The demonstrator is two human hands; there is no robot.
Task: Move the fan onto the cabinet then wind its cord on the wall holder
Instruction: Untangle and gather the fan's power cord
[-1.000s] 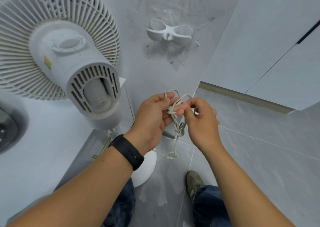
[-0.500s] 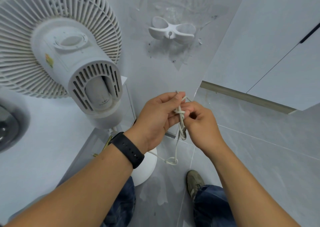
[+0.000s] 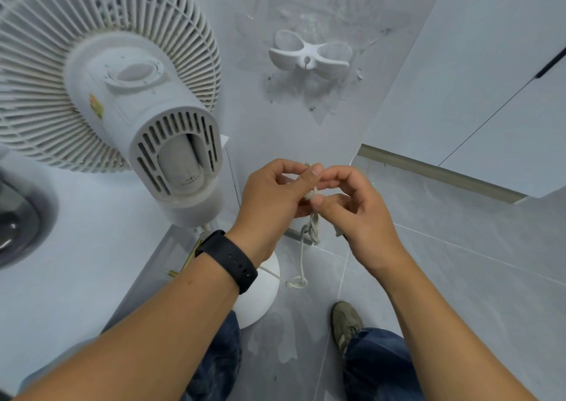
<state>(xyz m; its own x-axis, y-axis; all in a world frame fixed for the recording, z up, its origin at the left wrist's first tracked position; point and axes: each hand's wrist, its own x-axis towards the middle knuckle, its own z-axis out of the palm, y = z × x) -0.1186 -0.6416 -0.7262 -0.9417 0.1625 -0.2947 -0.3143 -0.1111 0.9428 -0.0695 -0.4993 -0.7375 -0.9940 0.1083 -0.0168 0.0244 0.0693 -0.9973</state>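
A white fan (image 3: 128,94) stands on the pale cabinet top (image 3: 76,272) at the left, its back towards me. Its off-white cord (image 3: 311,232) hangs knotted in front of me. My left hand (image 3: 272,204) and my right hand (image 3: 352,211) meet at the centre and both pinch the knotted cord between thumb and fingers. A loose loop of cord (image 3: 297,282) dangles below them. The white two-winged wall holder (image 3: 309,53) sits on the grey wall above the hands, with nothing wound on it.
A dark round sink (image 3: 18,217) lies at the left edge of the cabinet top. A white round base (image 3: 260,293) stands on the grey tiled floor below. White cabinet doors (image 3: 490,79) fill the right. My shoe (image 3: 346,321) is on the floor.
Both hands have kept working the knot at about the same spot. My right hand's fingers have spread and its thumb now pinches the cord lower, with more knotted cord hanging below.
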